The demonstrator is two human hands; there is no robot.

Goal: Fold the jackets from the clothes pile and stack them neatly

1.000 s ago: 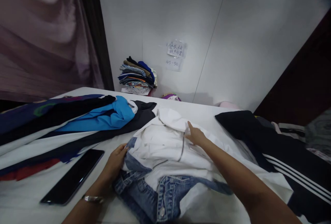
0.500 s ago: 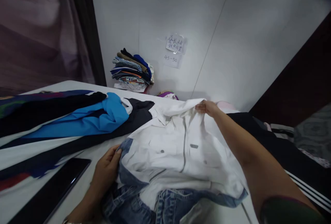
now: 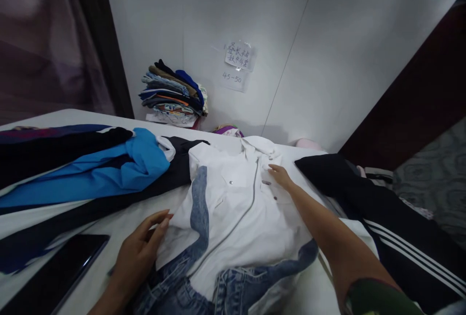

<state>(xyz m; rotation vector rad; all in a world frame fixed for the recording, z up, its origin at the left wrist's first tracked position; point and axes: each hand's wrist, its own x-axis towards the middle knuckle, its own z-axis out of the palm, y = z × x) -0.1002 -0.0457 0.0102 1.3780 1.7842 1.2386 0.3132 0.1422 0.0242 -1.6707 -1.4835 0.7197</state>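
Observation:
A white zip jacket (image 3: 240, 213) with denim trim lies front up on the table before me, its collar away from me. My left hand (image 3: 143, 247) is just beside the jacket's left edge, thumb and fingertips slightly parted and holding no cloth. My right hand (image 3: 281, 177) rests on the jacket's upper right front, near the chest tab, with its fingers stretched out. Blue denim (image 3: 240, 288) with seams and gathers shows at the jacket's near end. The zip runs down the middle in a curve.
A black phone (image 3: 58, 273) lies at the near left. Blue and dark clothes (image 3: 145, 162) spread along the left. Black clothing with white stripes (image 3: 393, 227) lies right. At the back stands a folded clothes stack (image 3: 174, 94), beside a wall note (image 3: 238, 58).
My left hand has let go of the denim-trimmed edge, which now lies further in. My right hand has come down from the raised collar, and the jacket lies flatter.

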